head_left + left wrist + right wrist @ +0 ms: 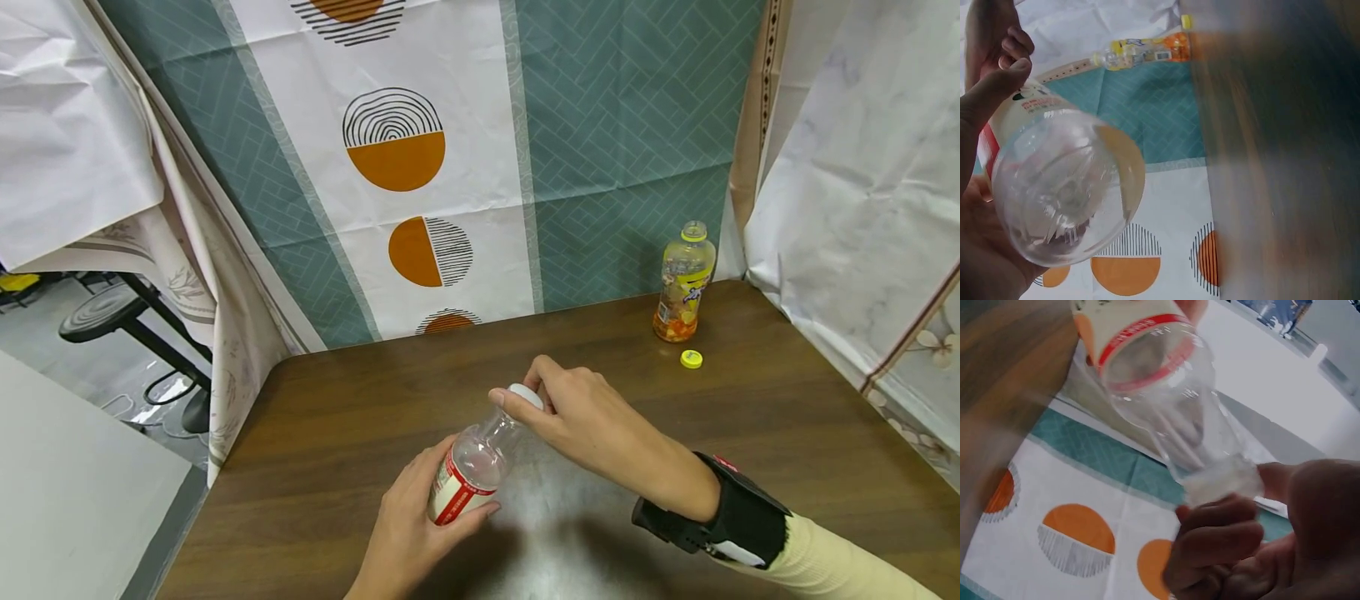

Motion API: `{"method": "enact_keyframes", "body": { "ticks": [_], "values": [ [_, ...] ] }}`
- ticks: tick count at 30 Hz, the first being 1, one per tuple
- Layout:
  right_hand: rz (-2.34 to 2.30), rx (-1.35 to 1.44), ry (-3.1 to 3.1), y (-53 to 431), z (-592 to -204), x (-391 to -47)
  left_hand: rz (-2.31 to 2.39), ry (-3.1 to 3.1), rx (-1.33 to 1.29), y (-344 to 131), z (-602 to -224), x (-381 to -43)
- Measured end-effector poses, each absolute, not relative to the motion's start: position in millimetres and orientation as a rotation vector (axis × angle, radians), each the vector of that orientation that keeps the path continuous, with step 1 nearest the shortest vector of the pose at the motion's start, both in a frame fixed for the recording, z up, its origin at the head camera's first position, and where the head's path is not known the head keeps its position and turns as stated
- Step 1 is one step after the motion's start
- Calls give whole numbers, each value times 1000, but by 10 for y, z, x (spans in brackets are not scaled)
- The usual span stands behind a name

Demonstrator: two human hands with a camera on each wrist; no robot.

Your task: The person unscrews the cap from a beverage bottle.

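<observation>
A clear plastic bottle point(480, 458) with a red and cream label is held tilted above the table, its neck leaning to the right. My left hand point(420, 508) grips it round the label, thumb on the near side. On the neck sits a white cap point(527, 395), pinched between the thumb and curled fingers of my right hand point(585, 417). In the left wrist view the clear bottle base point(1069, 187) faces the camera. The right wrist view shows the fingers point(1216, 537) round the cap, which is partly hidden and blurred.
At the back right of the brown table point(337, 433) stands an uncapped bottle point(684, 283) with orange contents low inside. A yellow cap point(692, 359) lies in front of it. Patterned cloth point(630, 125) hangs behind the table. A black stool point(112, 312) shows beyond the left curtain.
</observation>
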State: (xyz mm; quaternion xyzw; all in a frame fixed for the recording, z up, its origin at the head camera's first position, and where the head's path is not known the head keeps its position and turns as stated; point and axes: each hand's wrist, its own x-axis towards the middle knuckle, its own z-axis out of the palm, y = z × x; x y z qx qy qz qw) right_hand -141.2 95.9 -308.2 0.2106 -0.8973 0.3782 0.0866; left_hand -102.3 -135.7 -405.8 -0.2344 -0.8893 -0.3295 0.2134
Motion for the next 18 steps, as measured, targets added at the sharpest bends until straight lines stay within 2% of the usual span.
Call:
{"method": "enact_keyframes", "body": {
  "ticks": [11, 18],
  "values": [
    [1168, 832, -2439, 981, -3094, -1389, -1119, -2357, -790, -1242, -3677, -891],
    [1194, 932, -2351, 995, -3085, -1374, -1131, -2337, -831, -1232, -3639, -886]
  ]
}}
